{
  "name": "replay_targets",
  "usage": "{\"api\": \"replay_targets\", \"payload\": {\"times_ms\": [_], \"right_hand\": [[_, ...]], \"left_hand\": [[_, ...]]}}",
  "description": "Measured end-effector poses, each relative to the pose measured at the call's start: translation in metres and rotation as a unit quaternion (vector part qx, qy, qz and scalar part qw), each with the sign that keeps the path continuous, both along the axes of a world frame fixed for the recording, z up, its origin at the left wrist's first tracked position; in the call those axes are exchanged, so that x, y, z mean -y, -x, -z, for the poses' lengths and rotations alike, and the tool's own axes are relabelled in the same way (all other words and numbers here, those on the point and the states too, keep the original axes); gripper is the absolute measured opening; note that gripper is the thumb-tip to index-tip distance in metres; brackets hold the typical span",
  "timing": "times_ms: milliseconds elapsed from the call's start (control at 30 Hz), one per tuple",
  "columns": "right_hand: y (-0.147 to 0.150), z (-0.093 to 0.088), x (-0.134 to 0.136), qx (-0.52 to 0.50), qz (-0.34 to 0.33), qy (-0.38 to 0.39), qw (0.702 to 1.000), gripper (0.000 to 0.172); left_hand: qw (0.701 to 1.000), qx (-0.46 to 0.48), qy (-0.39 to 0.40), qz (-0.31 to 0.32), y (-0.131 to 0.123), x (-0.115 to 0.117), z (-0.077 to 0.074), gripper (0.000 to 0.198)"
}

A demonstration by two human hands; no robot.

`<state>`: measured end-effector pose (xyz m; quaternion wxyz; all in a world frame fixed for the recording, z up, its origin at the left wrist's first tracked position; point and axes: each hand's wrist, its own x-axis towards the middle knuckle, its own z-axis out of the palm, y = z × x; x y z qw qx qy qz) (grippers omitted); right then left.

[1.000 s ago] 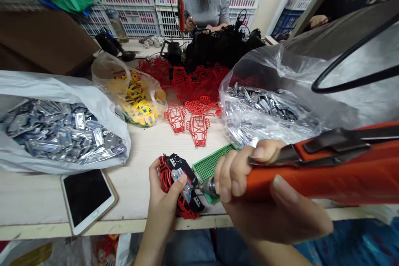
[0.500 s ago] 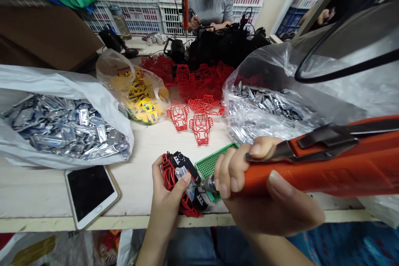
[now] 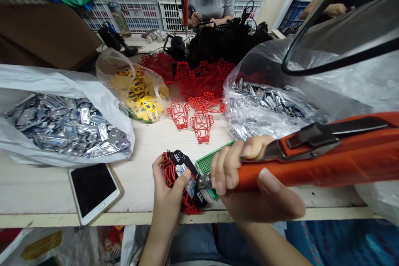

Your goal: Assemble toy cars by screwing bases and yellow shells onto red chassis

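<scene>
My left hand (image 3: 171, 189) is closed round a red-and-black toy car body (image 3: 170, 170) near the table's front edge. Its thumb presses on a shiny silver-and-blue plate (image 3: 189, 186) lying on the car body. In my right hand (image 3: 243, 178) is an orange electric screwdriver (image 3: 311, 162), held level with its tip at the plate. Whether a screw sits under the tip is too small to see. A green perforated tray (image 3: 207, 162) lies just behind, partly covered by my right hand. Two red lattice frames, one of them the nearer frame (image 3: 202, 126), rest farther back.
A white bag (image 3: 124, 133) of silver plates and a phone (image 3: 95, 193) are at left. Behind are a bag of yellow parts (image 3: 143, 95), piled red frames (image 3: 202, 79) and black parts (image 3: 218, 43). A clear bag (image 3: 249, 116) stands right. A person (image 3: 212, 0) works opposite.
The orange screwdriver and my right hand have shifted slightly left, its tip still at the plate. My left hand keeps its hold on the car body. The hanging black cable has moved left.
</scene>
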<state>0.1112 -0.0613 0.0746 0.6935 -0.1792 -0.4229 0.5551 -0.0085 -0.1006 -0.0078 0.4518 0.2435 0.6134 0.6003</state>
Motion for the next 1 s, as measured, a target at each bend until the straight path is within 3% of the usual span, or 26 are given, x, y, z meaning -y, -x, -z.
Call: {"api": "replay_targets", "payload": {"times_ms": [133, 300, 600, 1000], "right_hand": [[-0.004, -0.001, -0.004, -0.006, -0.018, -0.004, 1.000, 0.017], [-0.024, -0.008, -0.004, 0.057, -0.005, 0.013, 0.998, 0.019], [-0.036, 0.024, 0.004, 0.076, 0.033, 0.022, 0.996, 0.014], [-0.032, 0.029, 0.009, 0.093, 0.023, 0.016, 0.995, 0.014]], "left_hand": [[1.000, -0.015, -0.001, 0.004, -0.002, 0.001, -0.002, 0.058], [1.000, 0.002, 0.013, 0.017, 0.004, 0.000, 0.006, 0.072], [0.999, 0.032, 0.030, 0.022, 0.006, 0.000, 0.008, 0.080], [0.999, 0.025, 0.030, 0.024, 0.007, 0.001, 0.008, 0.080]]}}
